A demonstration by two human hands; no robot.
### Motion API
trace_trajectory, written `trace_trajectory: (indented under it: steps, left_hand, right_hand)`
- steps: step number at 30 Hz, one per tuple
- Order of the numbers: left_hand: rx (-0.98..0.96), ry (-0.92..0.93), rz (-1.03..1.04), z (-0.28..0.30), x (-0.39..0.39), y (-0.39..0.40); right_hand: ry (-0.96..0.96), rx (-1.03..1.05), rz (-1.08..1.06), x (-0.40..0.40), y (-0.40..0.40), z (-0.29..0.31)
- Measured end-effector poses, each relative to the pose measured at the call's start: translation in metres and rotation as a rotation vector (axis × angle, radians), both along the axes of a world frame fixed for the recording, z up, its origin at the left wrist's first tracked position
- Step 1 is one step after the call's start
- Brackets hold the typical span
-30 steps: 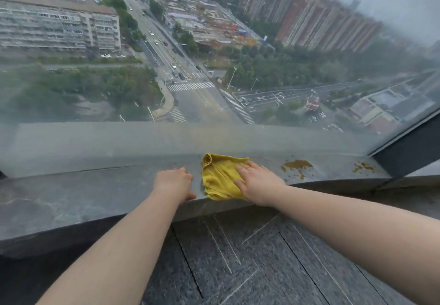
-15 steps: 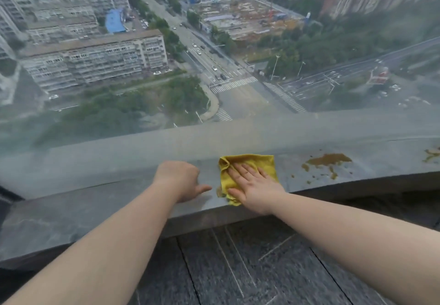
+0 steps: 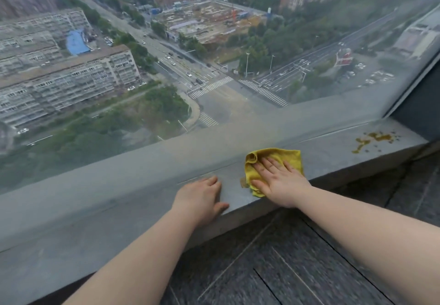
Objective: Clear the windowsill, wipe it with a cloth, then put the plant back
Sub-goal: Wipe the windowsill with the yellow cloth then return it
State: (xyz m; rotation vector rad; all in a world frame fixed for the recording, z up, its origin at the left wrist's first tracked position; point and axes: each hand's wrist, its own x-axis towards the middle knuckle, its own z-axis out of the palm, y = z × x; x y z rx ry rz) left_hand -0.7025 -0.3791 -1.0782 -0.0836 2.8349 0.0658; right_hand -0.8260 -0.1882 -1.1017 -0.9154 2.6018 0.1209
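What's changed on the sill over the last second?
The right hand slid the yellow cloth rightward over the nearer brown stain, which no longer shows; only a smear remains at the cloth's left edge. Unchanged: the left hand rests on the grey stone windowsill, and the far brown stain is unwiped.

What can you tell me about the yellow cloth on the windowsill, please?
The yellow cloth looks like soft, fuzzy microfibre, folded into a rough pad with a rolled fold at its far left corner. It lies flat on the grey stone windowsill, near the front edge, with a small brownish smear beside its left side. The right hand presses on it, palm down, fingers spread, covering much of it. The left hand rests apart on the sill.
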Motion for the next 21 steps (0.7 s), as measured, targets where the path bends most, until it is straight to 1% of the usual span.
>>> trace_trajectory:
  steps: [3, 7, 10, 12, 17, 19, 21]
  left_hand:
    - [-0.044, 0.005, -0.020, -0.003, -0.006, 0.001]
    - [-0.049, -0.018, -0.030, -0.007, -0.007, 0.001]
    - [-0.059, -0.023, -0.025, -0.006, -0.009, 0.001]
    - [-0.068, -0.043, -0.025, -0.004, -0.009, 0.001]
    - [-0.086, -0.074, -0.038, -0.004, -0.010, 0.001]
    - [-0.095, -0.086, -0.039, -0.005, -0.012, 0.000]
    - [-0.103, -0.092, -0.044, -0.004, -0.014, 0.000]
  right_hand:
    - [-0.044, -0.018, -0.012, 0.002, -0.006, -0.002]
    - [-0.072, -0.063, 0.137, 0.025, -0.027, 0.000]
    - [-0.086, -0.063, 0.174, 0.026, -0.023, 0.001]
    - [-0.063, -0.042, 0.126, 0.013, -0.006, 0.003]
    - [-0.013, 0.042, -0.128, -0.020, 0.039, 0.004]
    - [-0.033, 0.034, -0.166, -0.018, 0.034, 0.003]
    - [-0.059, 0.012, -0.121, -0.007, 0.016, 0.001]
